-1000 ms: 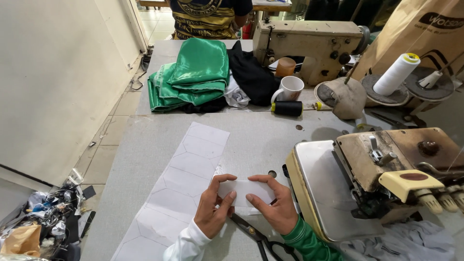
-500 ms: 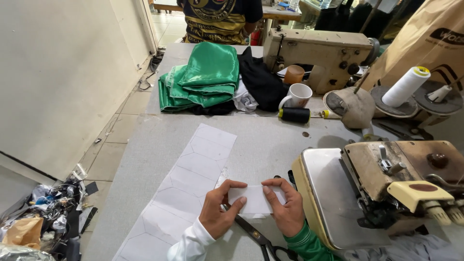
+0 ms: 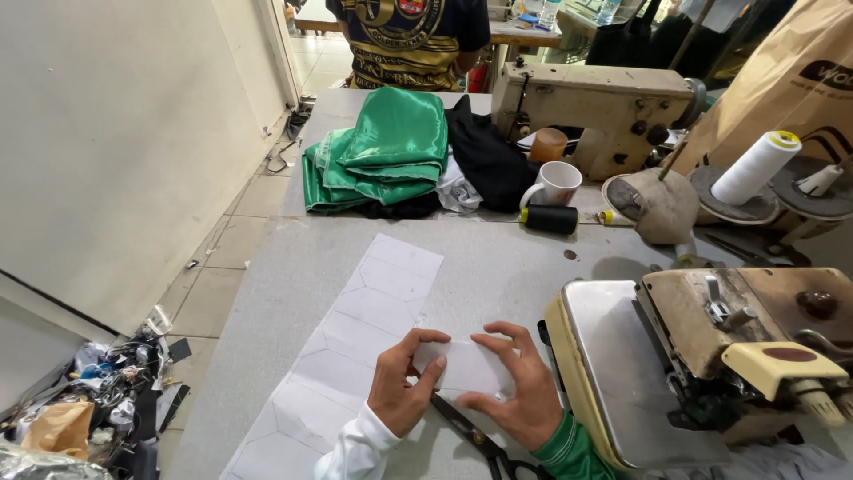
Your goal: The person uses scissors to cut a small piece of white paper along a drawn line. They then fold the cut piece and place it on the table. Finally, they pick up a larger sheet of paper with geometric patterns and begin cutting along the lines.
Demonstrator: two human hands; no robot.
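Note:
My left hand (image 3: 402, 388) and my right hand (image 3: 518, 389) both grip a small white piece of fabric (image 3: 468, 368) and hold it between them just above the grey table (image 3: 498, 267). Black scissors (image 3: 484, 442) lie on the table under my hands. A long white strip marked with hexagon outlines (image 3: 355, 342) stretches from my left hand toward the table's middle. A cream sewing machine (image 3: 711, 356) stands right beside my right hand.
Folded green cloth (image 3: 391, 147) and black cloth (image 3: 489, 160) lie at the far side, near a white mug (image 3: 558, 184), a black thread spool (image 3: 551, 219) and a second sewing machine (image 3: 595, 102). Another person's torso (image 3: 409, 40) is behind them. Scraps litter the floor at left (image 3: 80, 400).
The view has tilted slightly; my hands stay on the white piece, with fingers shifted a little along its edges.

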